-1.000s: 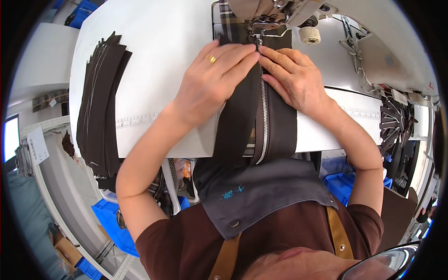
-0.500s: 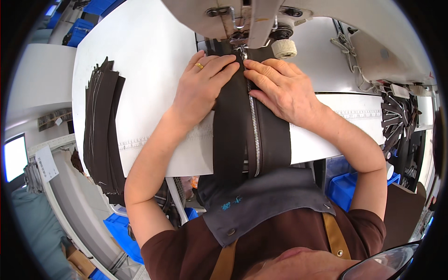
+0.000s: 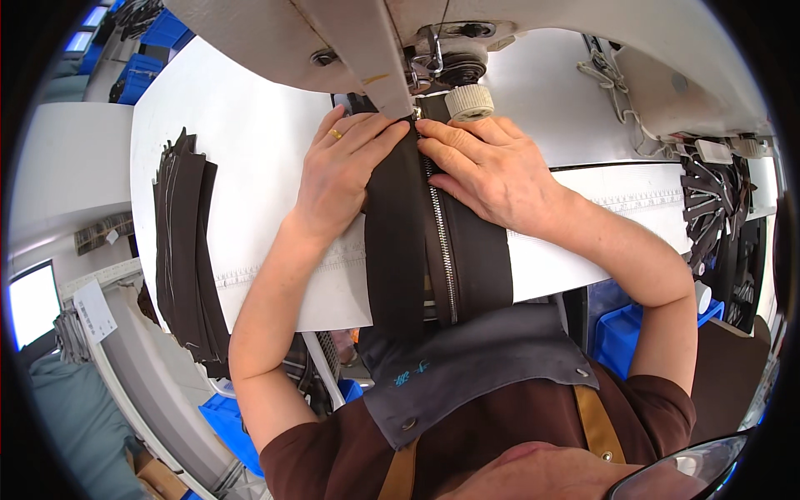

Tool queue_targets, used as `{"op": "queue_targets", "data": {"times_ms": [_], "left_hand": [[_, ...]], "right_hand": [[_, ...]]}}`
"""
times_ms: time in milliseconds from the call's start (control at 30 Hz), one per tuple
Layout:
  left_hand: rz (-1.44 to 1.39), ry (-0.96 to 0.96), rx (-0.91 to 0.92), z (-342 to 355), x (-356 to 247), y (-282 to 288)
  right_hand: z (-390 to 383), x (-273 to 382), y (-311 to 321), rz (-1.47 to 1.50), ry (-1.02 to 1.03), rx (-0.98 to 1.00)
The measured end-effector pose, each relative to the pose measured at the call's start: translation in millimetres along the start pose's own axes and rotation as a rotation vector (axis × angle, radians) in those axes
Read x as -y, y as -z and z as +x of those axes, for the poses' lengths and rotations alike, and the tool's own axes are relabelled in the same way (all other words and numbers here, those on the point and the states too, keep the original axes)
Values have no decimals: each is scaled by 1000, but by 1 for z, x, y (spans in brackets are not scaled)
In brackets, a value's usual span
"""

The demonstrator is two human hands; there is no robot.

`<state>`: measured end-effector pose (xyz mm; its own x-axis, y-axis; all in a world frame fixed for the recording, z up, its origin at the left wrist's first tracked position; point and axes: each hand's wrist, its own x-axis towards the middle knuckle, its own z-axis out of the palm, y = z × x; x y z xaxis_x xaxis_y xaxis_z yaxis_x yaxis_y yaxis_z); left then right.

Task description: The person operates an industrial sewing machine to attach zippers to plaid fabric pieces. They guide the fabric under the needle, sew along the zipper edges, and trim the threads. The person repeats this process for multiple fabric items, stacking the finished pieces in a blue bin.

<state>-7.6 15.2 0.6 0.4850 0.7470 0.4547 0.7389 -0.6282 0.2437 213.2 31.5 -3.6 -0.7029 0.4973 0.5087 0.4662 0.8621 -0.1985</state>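
Note:
Two dark brown fabric strips with a metal zipper (image 3: 441,242) between them run lengthwise under the sewing machine (image 3: 392,67). On the left strip (image 3: 395,250), my left hand (image 3: 340,171) lies with its fingers stretched toward the needle area; it wears a ring. My right hand (image 3: 497,171) presses on the right strip (image 3: 483,267), fingertips beside the zipper teeth and thumb apart from the fingers. Both hands are open, their fingertips close together on either side of the zipper. The machine head hides the needle and most of the presser foot.
A stack of dark fabric strips (image 3: 185,250) lies at the table's left. Printed rulers cross the white table (image 3: 275,125). A bundle of zipper pieces (image 3: 708,204) hangs at the right. Blue bins (image 3: 615,337) stand below the table. A white knob (image 3: 470,102) sits above my right fingers.
The view has shifted, so the machine head covers more of the sewing spot. Both hands remain on the fabric beside the zipper, with little visible change in their pose.

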Motion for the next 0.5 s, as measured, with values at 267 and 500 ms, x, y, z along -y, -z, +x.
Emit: {"op": "queue_targets", "data": {"times_ms": [267,500], "left_hand": [[49,49,139,1,-18,10],[150,107,166,-7,-24,6]], "right_hand": [[-2,-11,0,157,-16,-38],[5,-31,5,-95,-19,198]]}}
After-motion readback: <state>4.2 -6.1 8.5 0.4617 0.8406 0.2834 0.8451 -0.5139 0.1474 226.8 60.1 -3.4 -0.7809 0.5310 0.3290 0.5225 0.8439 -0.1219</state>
